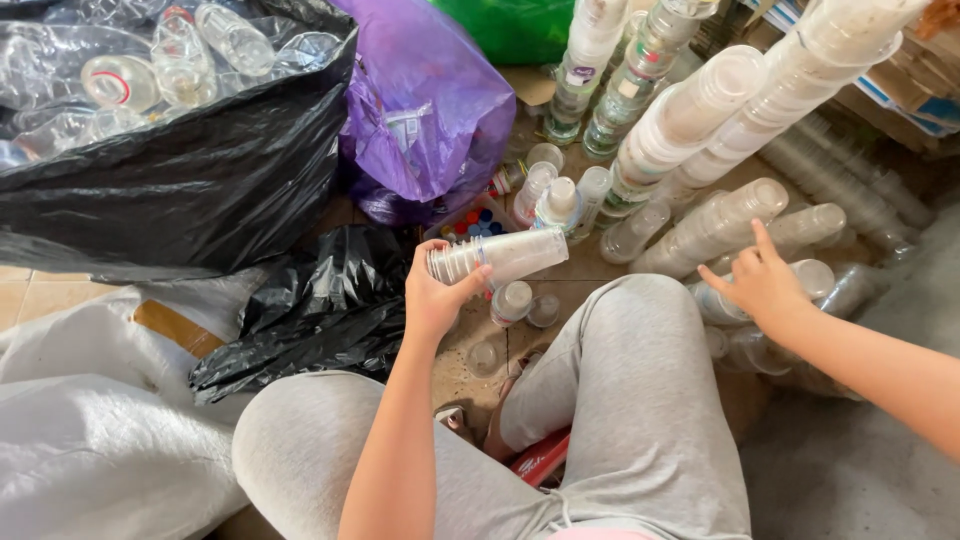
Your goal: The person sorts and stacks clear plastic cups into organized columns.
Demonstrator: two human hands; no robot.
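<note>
Centrally, left hand (432, 295) wrapped around a short cup stack (497, 257), held sideways at mid-frame, fingers curled shut on its rim end. Right hand (762, 280) at right of centre, fingers spread, index raised, hovering over lying cup columns (715, 228) without a grip; touching or just above, cannot tell. Grey-trousered knees (620, 350) across the lower frame. Loose cups (512, 300) on the floor just below the held stack. Small bottles (555, 200) above it. Tall leaning cup stacks (700, 110) in the upper right. Black bag (200, 180) of clear bottles in the upper left, purple bag (430, 100) beside it. White sack (80, 430) in the lower left.
</note>
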